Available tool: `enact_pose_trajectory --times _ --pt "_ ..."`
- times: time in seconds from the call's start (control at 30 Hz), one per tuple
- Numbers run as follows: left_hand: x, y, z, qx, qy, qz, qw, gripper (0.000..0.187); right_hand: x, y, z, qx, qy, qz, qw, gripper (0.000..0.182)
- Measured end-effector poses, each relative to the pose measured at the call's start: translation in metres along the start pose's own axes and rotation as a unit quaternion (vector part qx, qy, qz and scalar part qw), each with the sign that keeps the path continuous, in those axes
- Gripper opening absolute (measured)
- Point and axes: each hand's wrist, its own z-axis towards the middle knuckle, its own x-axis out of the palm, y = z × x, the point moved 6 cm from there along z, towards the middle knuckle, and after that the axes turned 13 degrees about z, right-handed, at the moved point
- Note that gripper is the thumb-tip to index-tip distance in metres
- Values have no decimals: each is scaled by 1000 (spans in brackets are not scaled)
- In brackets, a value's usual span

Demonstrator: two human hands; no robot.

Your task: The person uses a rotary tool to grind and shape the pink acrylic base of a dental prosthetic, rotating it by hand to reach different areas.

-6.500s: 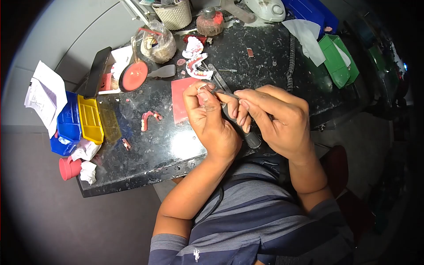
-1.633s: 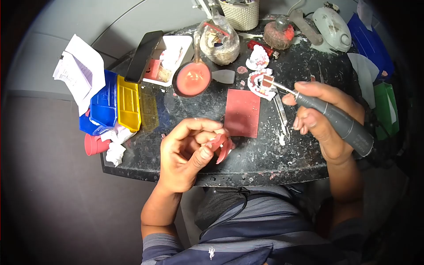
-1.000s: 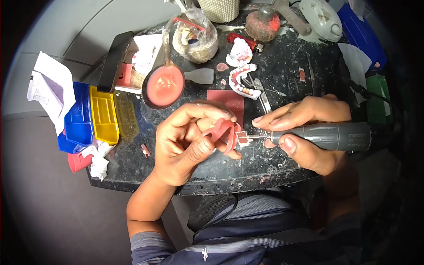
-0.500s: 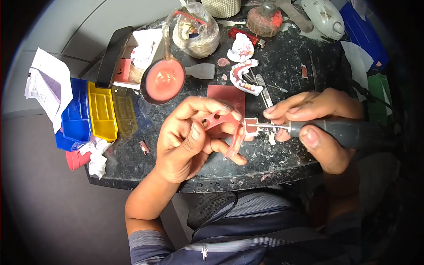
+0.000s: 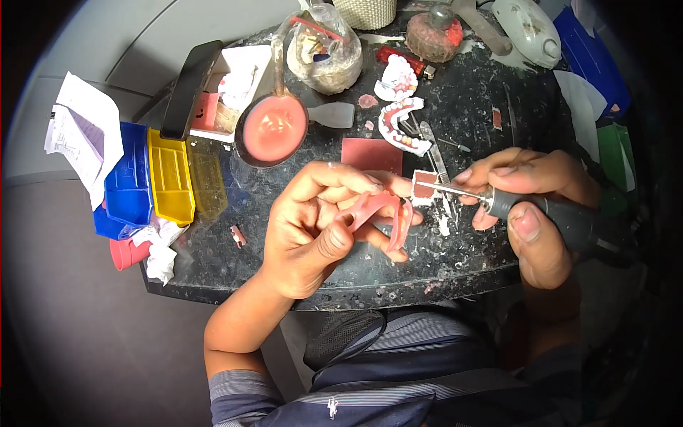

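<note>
Pinched between the thumb and fingers of my left hand is a pink, curved denture base, held above the front of the table. My right hand is wrapped round a dark rotary handpiece. Its thin metal bit points left, and a gap separates its tip from the pink piece. Behind my hands lie a pink wax sheet, a small pink square with white edges and a white model with teeth.
A pan of pink wax stands behind my left hand, near an open box. Blue and yellow bins are at the left edge. A plaster-covered bowl, red lighter and burner sit at the back.
The handpiece has drawn back to the right, so its bit is apart from the pink piece. My left hand has turned the piece. The whole view has shifted slightly.
</note>
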Motion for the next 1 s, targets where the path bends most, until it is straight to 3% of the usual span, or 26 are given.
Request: enact_pose_trajectory --times 0.2,0.33,0.7,0.9,1.0 --pt "-1 0 0 71 -30 57 995 45 13 3 -1 10 96 -26 995 27" --pt "-1 -3 1 104 -13 82 991 40 17 -1 3 -58 152 -53 985 26" --pt "-2 -2 0 90 -39 109 989 40 18 -4 -1 -17 98 -23 995 23" --pt "-3 -2 1 111 -31 89 989 39 19 -9 3 -52 128 -39 990 26" --pt "-3 -3 1 115 -34 98 988 39 25 -4 3 -92 189 -31 977 26"
